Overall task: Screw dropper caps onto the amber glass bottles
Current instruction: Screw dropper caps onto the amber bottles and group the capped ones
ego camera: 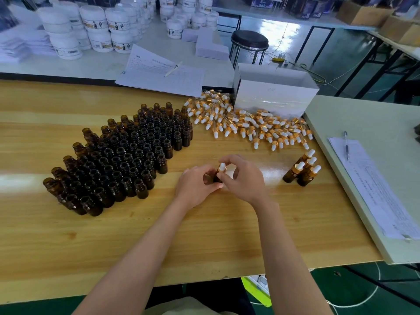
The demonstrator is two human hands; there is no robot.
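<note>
From the head camera, the person's two bare forearms reach up from six o'clock and meet just past the middle of the wooden table (204,235). The left hand (197,183) has its fingers curled round the dark body of one amber bottle (216,178), held upright just above the tabletop or on it, which of the two I cannot tell. The right hand (244,180) arches over from the three o'clock side and pinches the dropper cap (222,167) at its collar, thumb below and fingers curled above; the white rubber bulb pokes up between them. The cap sits on the bottle's neck, though how far it is screwed down is hidden by the fingers. Taking the hands as the dial's centre, a dense block of open amber bottles (127,153) stands from nine to eleven o'clock, all upright and touching. At one o'clock lies a loose heap of dropper caps (250,123), gold collars and white bulbs lying every way, running up against a white box (275,96). At three o'clock a small cluster of capped bottles (302,170) stands near the table's right edge, close against one another. Beyond that edge a pale table (363,123) carries printed sheets (372,187) with a pen (346,145) on them. At twelve o'clock, farther off, more papers (159,76), stacked white jars (95,30) and a black stool (249,40).
</note>
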